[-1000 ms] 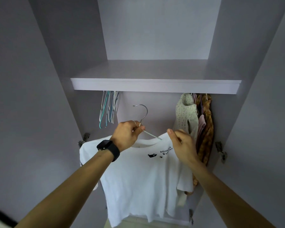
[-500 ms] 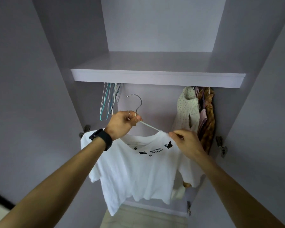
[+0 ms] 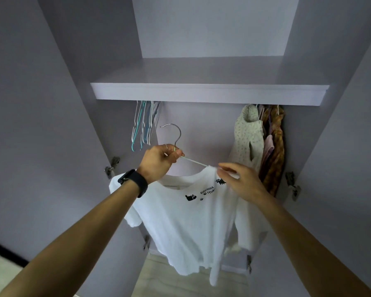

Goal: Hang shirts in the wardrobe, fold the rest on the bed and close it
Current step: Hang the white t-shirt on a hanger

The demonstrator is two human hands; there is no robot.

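The left hand (image 3: 159,161) grips the hanger (image 3: 176,142) at its neck below the shelf (image 3: 208,93); the right hand (image 3: 242,181) pinches the shoulder of the shirt (image 3: 186,221) draped on it.

- Under the shelf (image 3: 208,94), the middle stretch is open, with bare back wall showing; the raised hanger hook (image 3: 173,133) stands in this gap, below the shelf's front edge.
- Left under the shelf, a bunch of empty hangers (image 3: 142,125) fills the space.
- Right under the shelf, hung garments (image 3: 263,146) crowd against the side wall.
- Below the shelf's middle, the white T-shirt (image 3: 186,219) blocks the lower opening.
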